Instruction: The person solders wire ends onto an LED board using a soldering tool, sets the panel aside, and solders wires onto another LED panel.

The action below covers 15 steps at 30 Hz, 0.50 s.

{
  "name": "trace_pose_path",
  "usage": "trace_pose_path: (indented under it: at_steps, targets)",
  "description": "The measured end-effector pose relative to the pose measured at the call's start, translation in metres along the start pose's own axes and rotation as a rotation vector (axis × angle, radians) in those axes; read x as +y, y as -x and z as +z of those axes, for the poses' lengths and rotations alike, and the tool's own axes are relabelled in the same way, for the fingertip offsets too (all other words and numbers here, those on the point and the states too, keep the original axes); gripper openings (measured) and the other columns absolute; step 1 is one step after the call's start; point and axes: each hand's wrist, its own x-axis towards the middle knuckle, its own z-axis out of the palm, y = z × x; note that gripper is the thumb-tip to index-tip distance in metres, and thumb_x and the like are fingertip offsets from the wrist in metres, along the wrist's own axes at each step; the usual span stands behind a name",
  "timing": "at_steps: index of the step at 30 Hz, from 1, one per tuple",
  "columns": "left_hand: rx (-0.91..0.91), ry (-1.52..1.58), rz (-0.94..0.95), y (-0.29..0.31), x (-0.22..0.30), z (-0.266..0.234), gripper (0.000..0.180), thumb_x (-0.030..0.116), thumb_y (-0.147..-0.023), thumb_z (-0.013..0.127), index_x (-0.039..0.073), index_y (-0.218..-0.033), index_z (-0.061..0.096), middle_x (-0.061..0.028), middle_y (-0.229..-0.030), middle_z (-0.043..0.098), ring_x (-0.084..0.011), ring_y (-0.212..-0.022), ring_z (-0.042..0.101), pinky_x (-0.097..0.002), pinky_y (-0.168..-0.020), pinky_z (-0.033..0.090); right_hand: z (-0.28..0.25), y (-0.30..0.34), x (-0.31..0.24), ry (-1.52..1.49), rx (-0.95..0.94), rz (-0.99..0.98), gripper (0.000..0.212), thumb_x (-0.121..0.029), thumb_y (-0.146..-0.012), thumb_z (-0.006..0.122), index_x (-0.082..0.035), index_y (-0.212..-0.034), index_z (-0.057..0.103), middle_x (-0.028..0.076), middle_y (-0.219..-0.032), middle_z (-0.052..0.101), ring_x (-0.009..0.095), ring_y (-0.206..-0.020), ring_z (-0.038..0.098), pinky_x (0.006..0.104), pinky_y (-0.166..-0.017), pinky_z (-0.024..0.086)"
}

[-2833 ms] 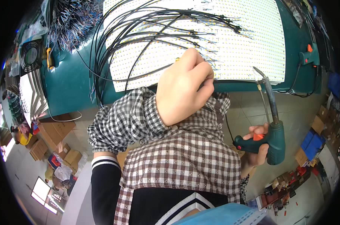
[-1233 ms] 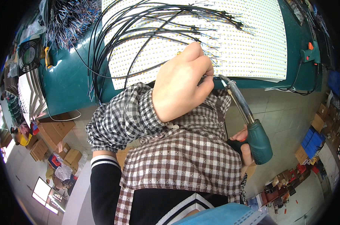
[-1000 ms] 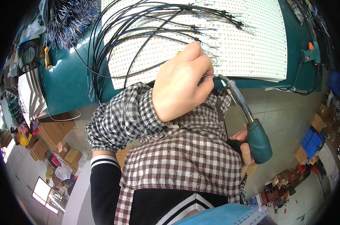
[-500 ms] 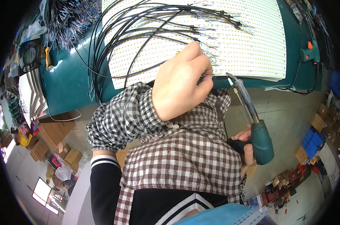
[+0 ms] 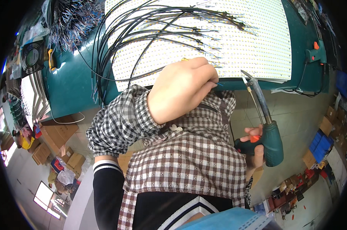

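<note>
So the soldering gun (image 5: 273, 147), green with a long metal barrel, is out front on the right, off the bench edge, its tip pointing up near the front edge of the white dotted boards (image 5: 257, 50). Right hand (image 5: 257, 149) has it by the handle, fingers curled round near the orange trigger. Can't tell whether the trigger is squeezed. Left hand (image 5: 183, 88) is over the near edge of the boards, fingers bent and pressed together, pinching a wire end; blue strands (image 5: 219, 84) poke out past the fingertips, just left of the gun's tip and apart from it. A black cable runs in under that hand from the left. More black cables (image 5: 108, 50) sweep across the boards, bare ends facing right. All that's on a green bench (image 5: 74, 92), with a wire heap (image 5: 74, 27), black fan (image 5: 31, 57) and yellow-handled tool (image 5: 51, 59) to the left, and another green gun (image 5: 315, 55) far right.
</note>
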Motion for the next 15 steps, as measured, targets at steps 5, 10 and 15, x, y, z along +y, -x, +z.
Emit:
trace_pose_path:
  at_steps: [5, 10, 15]
  targets:
    - [0.15, -0.025, -0.12, -0.001, 0.007, 0.015, 0.012, 0.002, -0.076, 0.069, 0.005, -0.083, 0.059, -0.0073, -0.076, 0.057, -0.0237, -0.065, 0.06, -0.0322, -0.057, 0.048, 0.0, 0.0, -0.008, 0.013, -0.015, 0.072, 0.061, -0.034, -0.095, 0.053, 0.013, -0.131, 0.04, 0.019, -0.111, 0.057, 0.028, -0.099, 0.06, 0.0341, -0.078, 0.055]
    - [0.215, -0.107, -0.119, -0.001, 0.005, 0.022, 0.013, 0.002, -0.074, 0.069, 0.006, -0.08, 0.057, -0.0049, -0.074, 0.056, -0.0203, -0.059, 0.057, -0.0303, -0.052, 0.045, 0.005, 0.001, -0.013, -0.013, -0.016, 0.144, 0.06, -0.032, -0.095, 0.054, 0.012, -0.133, 0.039, 0.018, -0.112, 0.056, 0.027, -0.099, 0.059, 0.0348, -0.08, 0.054]
    - [0.211, -0.092, -0.124, -0.001, 0.006, 0.022, 0.013, 0.002, -0.074, 0.068, 0.006, -0.08, 0.057, -0.005, -0.073, 0.056, -0.0205, -0.059, 0.057, -0.0302, -0.051, 0.044, 0.005, 0.0, -0.014, -0.021, -0.012, 0.118, 0.06, -0.03, -0.092, 0.059, 0.015, -0.128, 0.042, 0.02, -0.105, 0.059, 0.027, -0.092, 0.061, 0.0381, -0.084, 0.052]
